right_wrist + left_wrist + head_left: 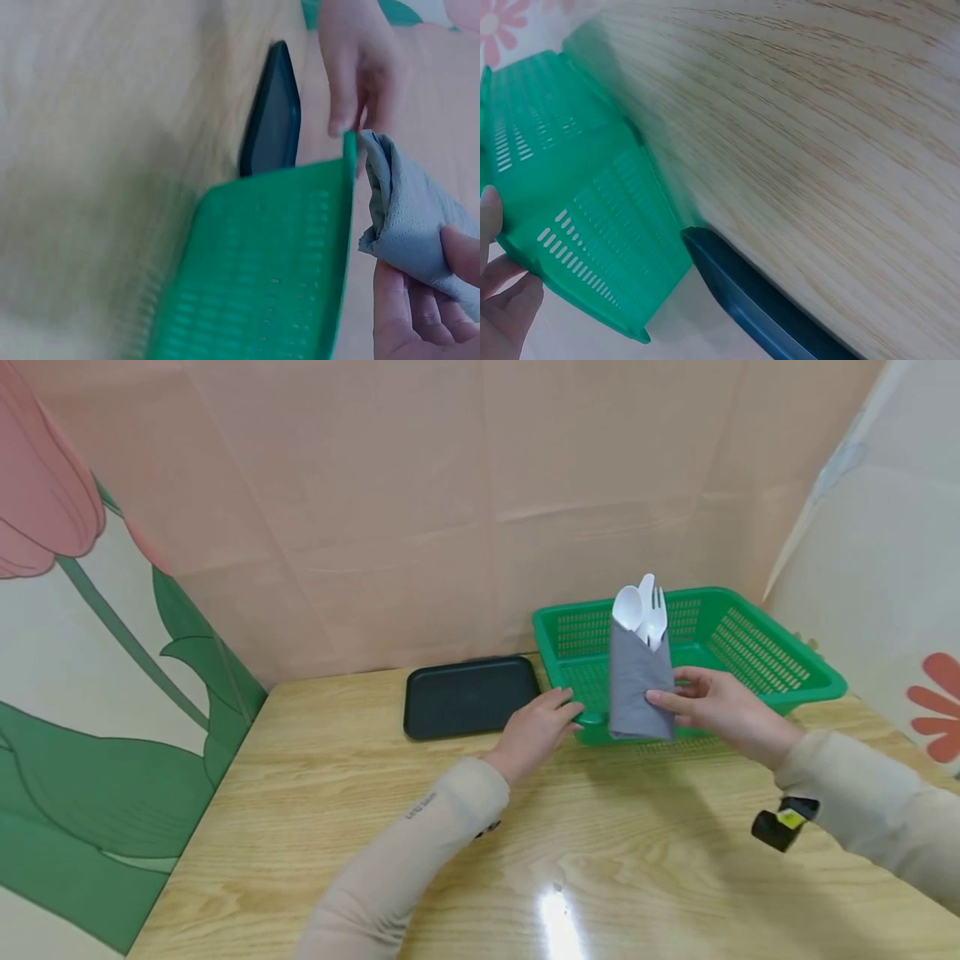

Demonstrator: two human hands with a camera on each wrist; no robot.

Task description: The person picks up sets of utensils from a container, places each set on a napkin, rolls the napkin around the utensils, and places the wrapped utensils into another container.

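My right hand [708, 702] pinches a grey napkin bundle [637, 689], thumb in front and fingers behind. Out of the napkin's top stick a white plastic spoon [628, 607], a white fork [657, 620] and a third white handle [646, 589] between them. The bundle is upright over the near rim of a green plastic basket [813, 681]. At the basket's near left corner, my left hand [536, 727] grips the rim. In the right wrist view, the folded bottom of the napkin [409, 217] faces the camera, beside the basket's rim.
A black rectangular tray [472, 697] lies on the wooden table [315, 793], just left of the basket. Behind the table hangs a pinkish sheet [360, 510]. Flower-printed panels stand at the left and right.
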